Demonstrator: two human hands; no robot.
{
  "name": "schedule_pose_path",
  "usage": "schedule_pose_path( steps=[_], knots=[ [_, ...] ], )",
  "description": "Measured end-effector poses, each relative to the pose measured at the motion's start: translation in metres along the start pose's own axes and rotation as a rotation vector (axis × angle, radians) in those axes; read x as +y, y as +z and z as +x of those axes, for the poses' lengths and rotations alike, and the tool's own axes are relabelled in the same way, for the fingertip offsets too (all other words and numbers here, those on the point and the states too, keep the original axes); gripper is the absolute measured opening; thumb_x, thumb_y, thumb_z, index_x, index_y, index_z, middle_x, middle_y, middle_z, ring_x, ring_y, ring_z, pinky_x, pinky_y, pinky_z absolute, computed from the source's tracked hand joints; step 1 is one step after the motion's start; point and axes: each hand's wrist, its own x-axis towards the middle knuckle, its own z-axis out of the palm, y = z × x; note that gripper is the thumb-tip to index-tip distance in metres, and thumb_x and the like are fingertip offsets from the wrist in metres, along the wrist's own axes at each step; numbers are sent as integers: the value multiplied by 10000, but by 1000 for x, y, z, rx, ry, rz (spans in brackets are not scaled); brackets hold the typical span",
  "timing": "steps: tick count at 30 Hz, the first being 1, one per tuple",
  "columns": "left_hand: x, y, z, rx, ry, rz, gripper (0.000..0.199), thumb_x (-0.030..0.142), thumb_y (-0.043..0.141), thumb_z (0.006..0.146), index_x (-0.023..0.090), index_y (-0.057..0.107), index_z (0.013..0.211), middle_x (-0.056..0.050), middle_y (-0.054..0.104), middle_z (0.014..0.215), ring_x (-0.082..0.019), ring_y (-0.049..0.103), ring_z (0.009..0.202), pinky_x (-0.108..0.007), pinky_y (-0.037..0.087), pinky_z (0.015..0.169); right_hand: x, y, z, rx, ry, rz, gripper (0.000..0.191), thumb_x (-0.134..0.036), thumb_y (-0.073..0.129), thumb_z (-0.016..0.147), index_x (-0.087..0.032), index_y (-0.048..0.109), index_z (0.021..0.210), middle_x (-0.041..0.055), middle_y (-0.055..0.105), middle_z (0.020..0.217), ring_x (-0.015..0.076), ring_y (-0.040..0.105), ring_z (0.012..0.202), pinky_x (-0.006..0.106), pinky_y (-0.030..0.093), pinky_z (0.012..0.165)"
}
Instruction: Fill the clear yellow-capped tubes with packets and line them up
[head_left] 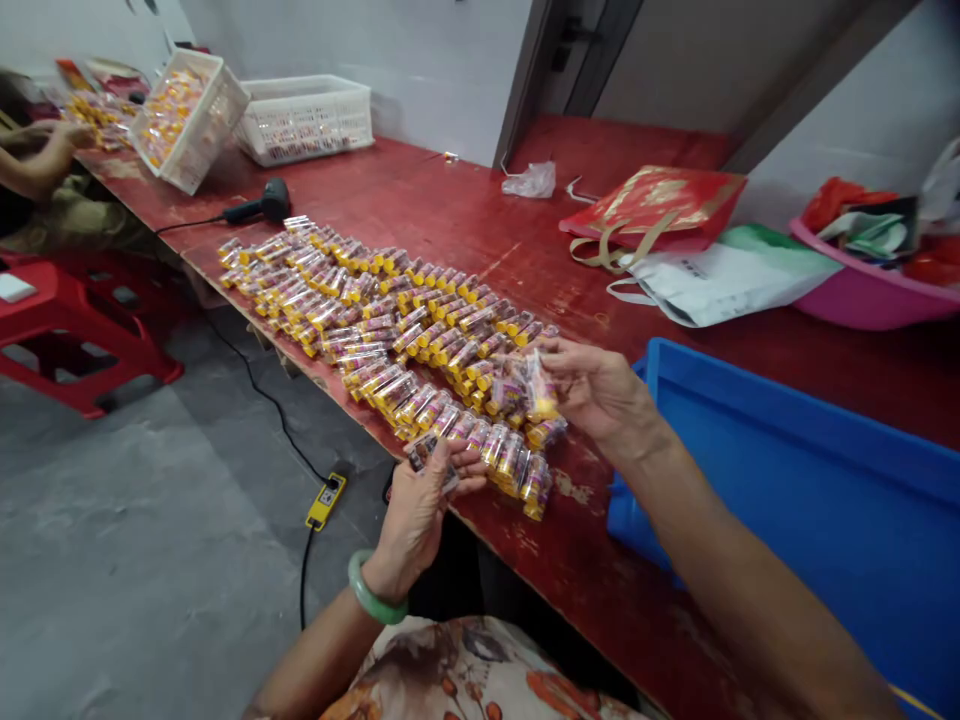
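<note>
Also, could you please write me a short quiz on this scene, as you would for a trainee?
1. Multiple choice: which of these is tilted?
A) the blue bin
B) the white crate farthest left
C) the red stool
2. True or false: the green bangle is at the wrist of the left hand.
3. Fill in the blank: the right hand holds a clear-wrapped piece whose bottom end is ____.

Key: 1. B; 2. True; 3. yellow
</note>
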Motion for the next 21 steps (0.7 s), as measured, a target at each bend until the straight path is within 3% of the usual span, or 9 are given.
schedule_pose_path(
  steps=[3, 6, 11, 15, 18, 21],
  knots=[
    [-1, 7, 4, -95, -29, -76, 496, 495, 792, 663, 101, 674, 940, -129, 719, 948, -231, 696, 849, -334, 573, 759, 6, 7, -27, -118, 72, -122, 272, -256, 674, 588, -162, 678, 843, 30, 649, 691, 140, 568, 521, 264, 464, 469],
    [-5, 13, 5, -192, -101, -74, 472, 398, 827, 660, 121, 674, 1011, -108, 724, 971, -241, 695, 877, -362, 567, 807, 17, 13, -45, -115, 91, -164, 257, -245, 716, 546, -151, 699, 785, 17, 624, 635, 105, 515, 486, 228, 407, 442],
    [-7, 13, 6, -168, -180, -55, 402, 259, 857, 624, 81, 670, 932, -93, 732, 844, -219, 700, 731, -323, 594, 689, 27, 8, -47, -122, 95, -233, 230, -242, 763, 532, -146, 674, 722, 9, 603, 593, 89, 476, 444, 218, 365, 408],
    [-3, 7, 10, -87, -184, -35, 355, 276, 823, 669, 83, 641, 904, -95, 725, 788, -207, 697, 642, -304, 601, 602, 20, -7, -13, -6, 66, -162, 252, -224, 740, 526, -142, 648, 746, 16, 595, 593, 109, 502, 458, 222, 363, 402],
    [0, 2, 10, -25, -164, -42, 314, 279, 787, 711, 89, 622, 901, -110, 726, 792, -226, 710, 685, -298, 602, 608, 11, -14, 40, 153, -70, -149, 178, -194, 701, 572, -136, 607, 711, 0, 572, 598, 90, 487, 478, 212, 374, 416],
    [0, -2, 6, -32, -159, -20, 304, 273, 775, 730, 89, 615, 911, -118, 727, 819, -223, 714, 713, -284, 600, 626, 8, -12, 98, 250, -159, -215, 156, -195, 659, 744, -130, 543, 663, -36, 509, 561, 50, 416, 437, 185, 350, 408]
  ],
)
